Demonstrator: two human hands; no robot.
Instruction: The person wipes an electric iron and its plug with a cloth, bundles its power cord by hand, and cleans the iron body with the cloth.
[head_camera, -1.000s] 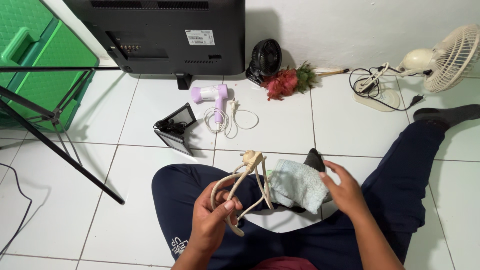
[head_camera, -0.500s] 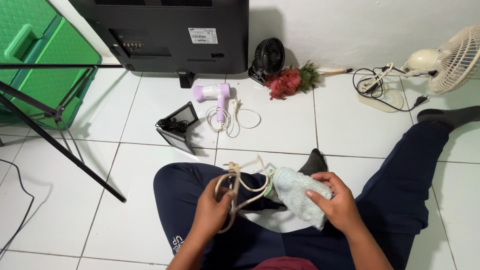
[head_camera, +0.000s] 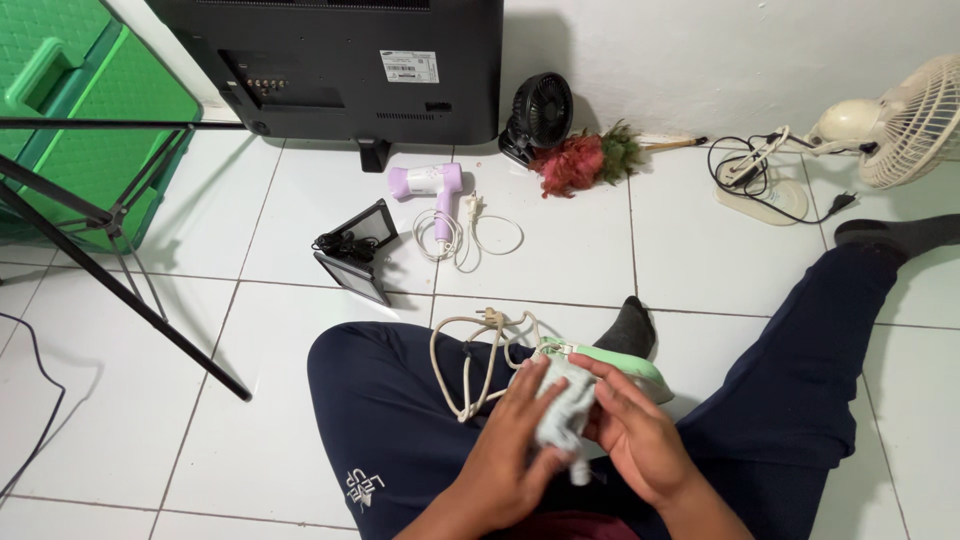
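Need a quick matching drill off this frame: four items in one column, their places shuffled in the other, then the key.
Things:
1. hair dryer
2. black fan
3. pale cloth
4. cream cord

Places:
A. draped over the person's leg
B. between the left hand and right hand
C. on the tiles in front of the television
D. against the wall, beside the feather duster

Pairs: 1-C, 2-D, 3-B, 4-A
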